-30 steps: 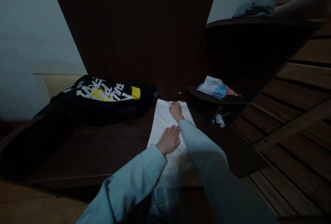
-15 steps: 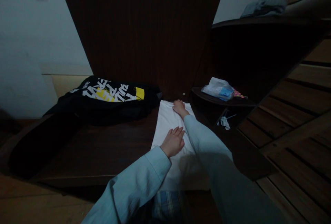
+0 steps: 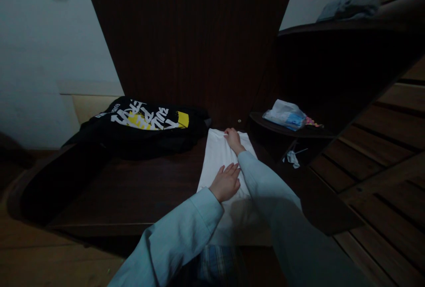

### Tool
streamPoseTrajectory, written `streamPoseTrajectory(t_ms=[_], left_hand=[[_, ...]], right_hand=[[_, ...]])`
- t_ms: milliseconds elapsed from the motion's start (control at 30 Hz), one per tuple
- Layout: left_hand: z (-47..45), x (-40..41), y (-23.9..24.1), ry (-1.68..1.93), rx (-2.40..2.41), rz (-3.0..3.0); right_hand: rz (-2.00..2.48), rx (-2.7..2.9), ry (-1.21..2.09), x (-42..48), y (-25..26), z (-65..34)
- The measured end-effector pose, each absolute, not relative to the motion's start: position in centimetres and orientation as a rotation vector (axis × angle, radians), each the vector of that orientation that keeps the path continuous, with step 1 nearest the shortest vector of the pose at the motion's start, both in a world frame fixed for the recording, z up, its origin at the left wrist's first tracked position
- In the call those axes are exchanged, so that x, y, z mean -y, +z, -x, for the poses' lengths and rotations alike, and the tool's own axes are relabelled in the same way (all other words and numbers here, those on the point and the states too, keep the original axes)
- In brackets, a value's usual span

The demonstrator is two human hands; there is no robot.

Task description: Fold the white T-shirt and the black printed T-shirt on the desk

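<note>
A folded piece of white cloth [image 3: 215, 152], probably a garment, lies lengthwise over the dark wooden bench and reaches its front edge. My left hand [image 3: 226, 183] rests flat on the middle of it, fingers stretched out. Farther off, my right hand [image 3: 234, 140] is at the cloth's far end with its fingers bent against the fabric, where creases run. The right forearm covers part of the cloth's right side.
A black garment with white and yellow print [image 3: 146, 121] lies at the bench's [image 3: 142, 185] back left. On a small corner shelf [image 3: 288, 131] at right sits a plastic packet [image 3: 285, 114]. Crumpled white scraps [image 3: 292, 158] lie below it. Grey folded fabric [image 3: 348, 7] rests on the upper shelf.
The whole view has shifted slightly, so things appear a little farther right. Both hands stay in nearly the same places on the white cloth.
</note>
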State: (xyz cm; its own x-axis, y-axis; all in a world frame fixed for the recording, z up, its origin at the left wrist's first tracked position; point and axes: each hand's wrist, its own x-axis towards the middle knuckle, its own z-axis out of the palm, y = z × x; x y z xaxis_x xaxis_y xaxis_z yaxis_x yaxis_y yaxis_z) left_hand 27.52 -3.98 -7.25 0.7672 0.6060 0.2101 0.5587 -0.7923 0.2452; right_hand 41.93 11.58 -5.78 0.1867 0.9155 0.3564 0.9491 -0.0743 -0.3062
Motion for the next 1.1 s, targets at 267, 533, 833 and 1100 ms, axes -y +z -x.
streamPoseTrajectory(t_ms=[267, 533, 833, 1100], left_hand=[[-27.4, 4.1, -7.0, 0.399, -0.926, -2.772], [-27.6, 3.9, -7.3, 0.386, -0.927, -2.792], [-27.6, 3.9, -7.4, 0.414, -0.939, -2.778], [-27.7, 3.9, -7.4, 0.416, -0.919, -2.766]], right_hand=[[2.035, 1.63, -0.118, -10.8, -4.1, -42.9], [2.093, 2.039, -0.12, -7.7, -6.6, -40.2], [1.984, 2.015, -0.393, -8.0, -5.8, -38.7], [2.151, 1.654, -0.165, -8.5, -6.6, -39.6]])
